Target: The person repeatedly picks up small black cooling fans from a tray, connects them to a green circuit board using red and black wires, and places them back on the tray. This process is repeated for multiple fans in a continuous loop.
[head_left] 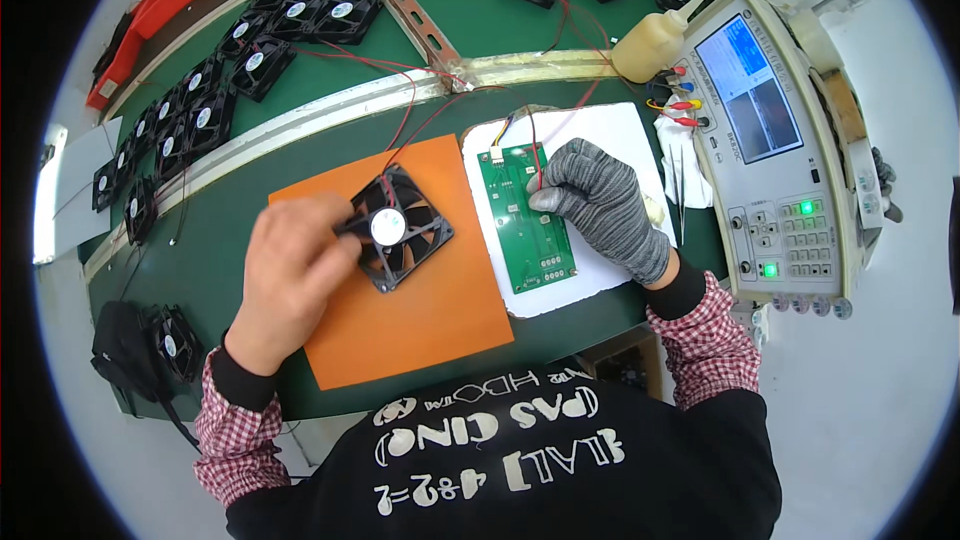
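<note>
Head view shows a square black plastic fan with a round white hub label (388, 227) lying on an orange rectangular sheet (420, 340), left of the frame's centre. The bare left hand (292, 265) has its thumb and fingers at the fan's left edge; whether it grips or merely touches, I cannot tell. Right of centre, the right hand (600, 202), in a grey knitted glove, pinches thin red-and-black wires (537, 150) above a green rectangular circuit board (525, 240) on a white pad (600, 272). The step in hand seems to be handling fan and wires together; the next move probably calls for steadying the fan without tugging the wires.
</note>
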`<state>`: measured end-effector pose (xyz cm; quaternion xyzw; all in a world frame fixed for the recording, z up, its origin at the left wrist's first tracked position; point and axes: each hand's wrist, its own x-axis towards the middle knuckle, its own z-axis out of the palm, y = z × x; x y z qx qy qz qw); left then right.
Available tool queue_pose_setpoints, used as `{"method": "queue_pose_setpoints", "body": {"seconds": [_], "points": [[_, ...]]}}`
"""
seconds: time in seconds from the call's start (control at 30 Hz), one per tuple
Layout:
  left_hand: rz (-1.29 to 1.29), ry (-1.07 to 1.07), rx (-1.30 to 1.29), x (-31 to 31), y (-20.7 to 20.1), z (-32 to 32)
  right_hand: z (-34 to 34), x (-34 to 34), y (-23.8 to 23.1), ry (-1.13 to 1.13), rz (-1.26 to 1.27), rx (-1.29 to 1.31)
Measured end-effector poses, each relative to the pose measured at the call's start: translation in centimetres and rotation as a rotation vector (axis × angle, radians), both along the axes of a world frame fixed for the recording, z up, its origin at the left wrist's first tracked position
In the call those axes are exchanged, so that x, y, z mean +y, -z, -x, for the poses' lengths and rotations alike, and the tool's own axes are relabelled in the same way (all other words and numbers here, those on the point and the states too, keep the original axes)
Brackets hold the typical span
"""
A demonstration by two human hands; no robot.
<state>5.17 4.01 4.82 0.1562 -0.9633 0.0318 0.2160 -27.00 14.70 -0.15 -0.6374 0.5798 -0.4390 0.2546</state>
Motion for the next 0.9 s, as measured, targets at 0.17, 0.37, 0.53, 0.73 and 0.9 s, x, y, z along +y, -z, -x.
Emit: {"method": "queue_pose_setpoints", "body": {"seconds": [0.17, 0.37, 0.53, 0.73, 0.9], "points": [[-0.354, -0.204, -0.003, 1.2, -0.1, 2.8, 0.0, -0.1, 0.1, -0.005, 0.025, 0.085], [-0.408, -0.136, -0.018, 1.7, 1.9, 4.3, -0.1, -0.1, 0.6, 0.019, 0.084, 0.144], [-0.338, -0.058, -0.023, 2.2, 0.6, 4.3, -1.2, 0.5, 0.2, 0.077, 0.175, 0.672], [-0.267, -0.031, 0.015, 1.8, 0.9, 3.9, -0.3, -0.4, -0.5, -0.027, -0.024, 0.243], [0.123, 0.173, 0.353, 5.3, -3.6, 1.3, 0.3, -0.1, 0.6, -0.031, 0.106, 0.246]]}}
